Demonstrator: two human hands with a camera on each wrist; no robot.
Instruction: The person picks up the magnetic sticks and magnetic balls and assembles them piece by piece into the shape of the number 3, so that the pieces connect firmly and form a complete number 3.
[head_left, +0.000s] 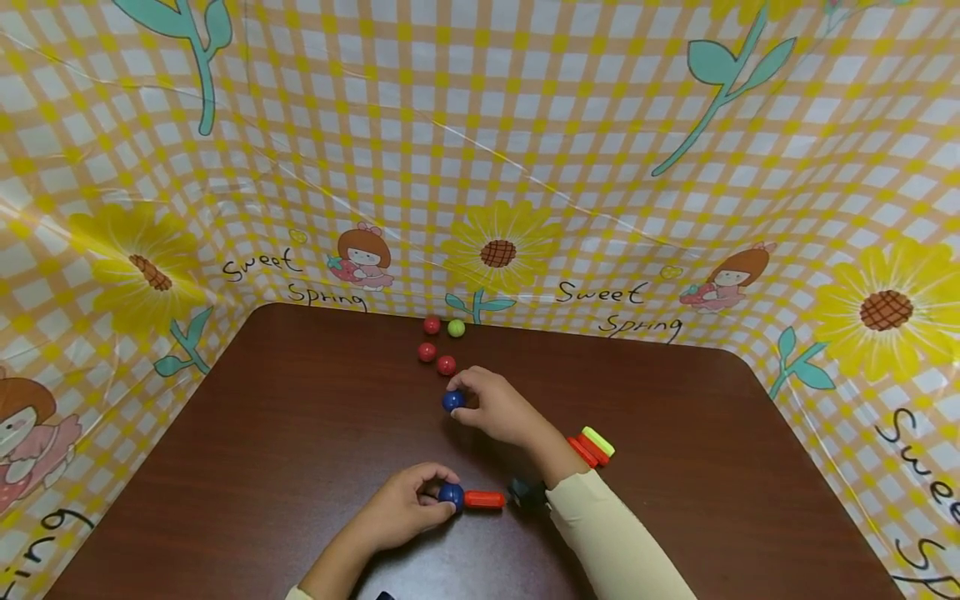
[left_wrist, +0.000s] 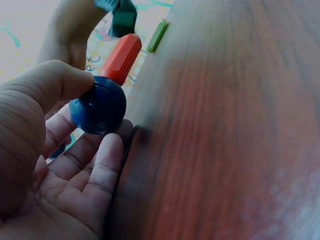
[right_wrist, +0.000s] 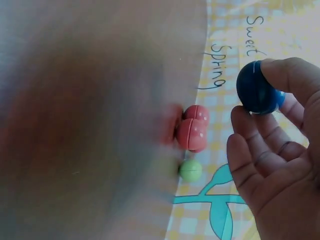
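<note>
Steady the near blue ball (head_left: pixel 452 497) in the left grip (head_left: pixel 402 505), pinched between thumb and fingers, red rod (head_left: pixel 484 500) touching and pointing right. Avoid sideways strain, to spare any joint there. Carry the far blue ball (head_left: pixel 453 402), pinched in the right grip (head_left: pixel 493 406), clear of the 3 red balls (head_left: pixel 446 365) and 1 green ball (head_left: pixel 456 328) just beyond. Look to the left wrist view for the rod's ridged sides, to the right wrist view for the far ball's seam, to the head view alone for 2 spare red rods (head_left: pixel 593 451) beside the right forearm.
</note>
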